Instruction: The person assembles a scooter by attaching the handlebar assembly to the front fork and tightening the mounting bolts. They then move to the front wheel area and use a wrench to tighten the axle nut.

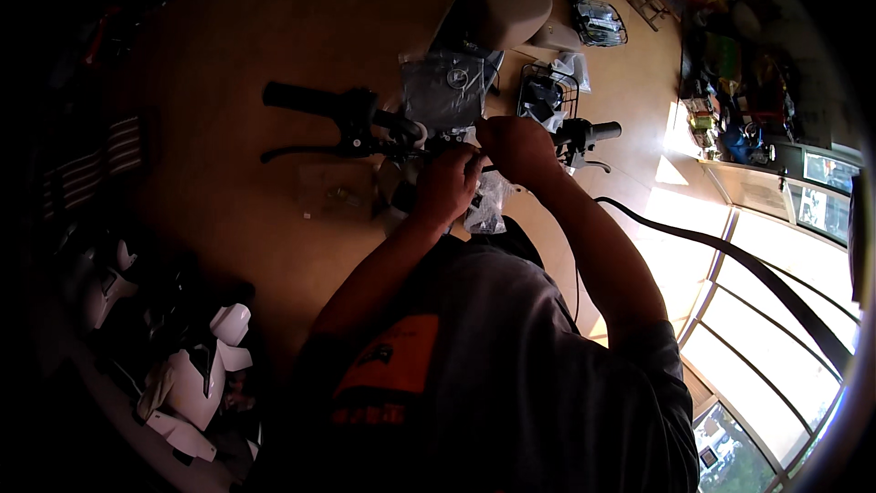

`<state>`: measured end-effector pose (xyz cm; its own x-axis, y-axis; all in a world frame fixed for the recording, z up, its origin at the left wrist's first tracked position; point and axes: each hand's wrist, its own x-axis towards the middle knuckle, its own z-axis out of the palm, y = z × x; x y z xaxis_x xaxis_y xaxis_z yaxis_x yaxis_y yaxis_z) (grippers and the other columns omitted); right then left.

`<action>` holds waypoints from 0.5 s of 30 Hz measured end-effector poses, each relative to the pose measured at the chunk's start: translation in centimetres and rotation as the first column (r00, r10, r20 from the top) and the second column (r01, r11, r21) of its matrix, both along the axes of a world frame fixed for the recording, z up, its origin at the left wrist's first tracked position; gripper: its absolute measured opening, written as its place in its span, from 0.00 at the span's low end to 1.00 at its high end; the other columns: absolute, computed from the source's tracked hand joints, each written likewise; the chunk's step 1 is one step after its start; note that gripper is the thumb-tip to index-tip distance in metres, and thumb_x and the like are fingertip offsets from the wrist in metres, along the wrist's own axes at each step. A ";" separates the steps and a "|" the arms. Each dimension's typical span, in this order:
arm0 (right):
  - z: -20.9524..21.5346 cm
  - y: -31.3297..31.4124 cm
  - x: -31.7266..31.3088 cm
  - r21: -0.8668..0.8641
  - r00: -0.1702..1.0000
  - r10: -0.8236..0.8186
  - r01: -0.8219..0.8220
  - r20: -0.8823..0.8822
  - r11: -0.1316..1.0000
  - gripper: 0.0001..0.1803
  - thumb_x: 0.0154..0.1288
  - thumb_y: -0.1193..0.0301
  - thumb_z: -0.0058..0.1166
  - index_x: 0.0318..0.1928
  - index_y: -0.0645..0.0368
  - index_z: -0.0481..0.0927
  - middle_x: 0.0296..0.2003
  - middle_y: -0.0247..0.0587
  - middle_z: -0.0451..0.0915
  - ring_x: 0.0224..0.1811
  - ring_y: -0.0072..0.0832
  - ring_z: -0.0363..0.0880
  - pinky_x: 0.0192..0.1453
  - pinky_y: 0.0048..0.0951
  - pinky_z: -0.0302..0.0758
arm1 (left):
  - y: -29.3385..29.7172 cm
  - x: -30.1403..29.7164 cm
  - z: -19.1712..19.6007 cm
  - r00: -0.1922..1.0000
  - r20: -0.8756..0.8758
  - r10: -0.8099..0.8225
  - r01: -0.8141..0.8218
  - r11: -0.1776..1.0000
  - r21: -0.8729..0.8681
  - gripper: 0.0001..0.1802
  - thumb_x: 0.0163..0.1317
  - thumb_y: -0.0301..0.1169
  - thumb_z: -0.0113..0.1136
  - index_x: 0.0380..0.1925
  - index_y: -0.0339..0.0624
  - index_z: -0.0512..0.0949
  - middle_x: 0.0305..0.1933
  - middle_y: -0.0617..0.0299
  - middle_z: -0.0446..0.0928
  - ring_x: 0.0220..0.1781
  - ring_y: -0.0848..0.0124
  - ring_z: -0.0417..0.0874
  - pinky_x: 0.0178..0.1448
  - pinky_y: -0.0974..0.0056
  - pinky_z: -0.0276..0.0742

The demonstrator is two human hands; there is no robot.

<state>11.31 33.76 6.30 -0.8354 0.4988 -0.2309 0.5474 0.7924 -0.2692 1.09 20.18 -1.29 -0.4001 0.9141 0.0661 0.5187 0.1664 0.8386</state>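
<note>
My two hands meet at the middle of a two-wheeler's handlebar, in dim light. My left hand (447, 186) is closed, fingertips pinched together beside the stem. Just above and to its right, my right hand (518, 142) is curled into a fist. Whatever lies between the fingers is hidden or too small to name. To the left stick out a black handlebar grip (301, 99) and a black brake lever (301, 152); another grip (598, 132) shows on the right. Crumpled clear plastic (490, 205) hangs below my hands. A plastic-wrapped panel (443, 91) lies just beyond the bar.
A beige seat (511, 7) rises behind the handlebar. One black wire basket (573, 91) stands right of it, another basket (599, 26) farther off. White body panels (196, 383) lie lower left. A dark strap (730, 254) crosses the bright right side. Shelves of goods line the far right.
</note>
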 end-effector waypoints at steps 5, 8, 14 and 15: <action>-1.5 0.2 1.0 -0.411 0.939 -0.270 0.165 -0.211 0.897 0.20 0.60 0.54 0.65 0.39 0.57 0.80 0.33 0.47 0.82 0.39 0.48 0.85 0.41 0.45 0.81 | -0.1 -0.3 -1.5 1.000 -0.018 0.008 -0.008 1.000 -0.012 0.07 0.70 0.35 0.60 0.39 0.45 0.81 0.37 0.54 0.82 0.41 0.51 0.85 0.42 0.50 0.79; 1.3 0.1 1.5 -0.156 0.960 -0.093 0.053 -0.263 0.986 0.23 0.57 0.50 0.70 0.38 0.56 0.80 0.34 0.42 0.81 0.42 0.43 0.83 0.42 0.42 0.80 | -0.4 -0.1 -1.8 0.997 -0.070 0.038 -0.035 0.999 0.042 0.06 0.69 0.34 0.61 0.40 0.45 0.81 0.38 0.55 0.83 0.42 0.52 0.85 0.44 0.51 0.81; 2.1 0.6 0.0 0.167 0.984 0.180 -0.176 -0.010 0.970 0.23 0.65 0.46 0.61 0.43 0.53 0.85 0.35 0.41 0.83 0.45 0.40 0.83 0.41 0.40 0.80 | -0.2 -0.4 -1.0 0.996 -0.087 0.034 -0.041 0.997 -0.072 0.05 0.68 0.32 0.61 0.41 0.46 0.80 0.41 0.55 0.83 0.44 0.52 0.85 0.45 0.51 0.81; 1.0 -0.2 -0.3 0.151 0.974 0.192 -0.208 0.117 0.966 0.24 0.67 0.46 0.59 0.45 0.54 0.86 0.35 0.42 0.83 0.45 0.40 0.84 0.40 0.40 0.80 | 0.1 -0.9 -0.1 0.998 -0.053 -0.018 0.014 0.996 -0.085 0.05 0.67 0.32 0.61 0.41 0.46 0.80 0.41 0.55 0.83 0.44 0.52 0.85 0.46 0.51 0.82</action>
<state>10.97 33.56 7.34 -0.8985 0.3614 -0.2492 0.3911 0.9168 -0.0807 0.22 20.24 -1.44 -0.3834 0.9235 0.0095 0.5659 0.2267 0.7927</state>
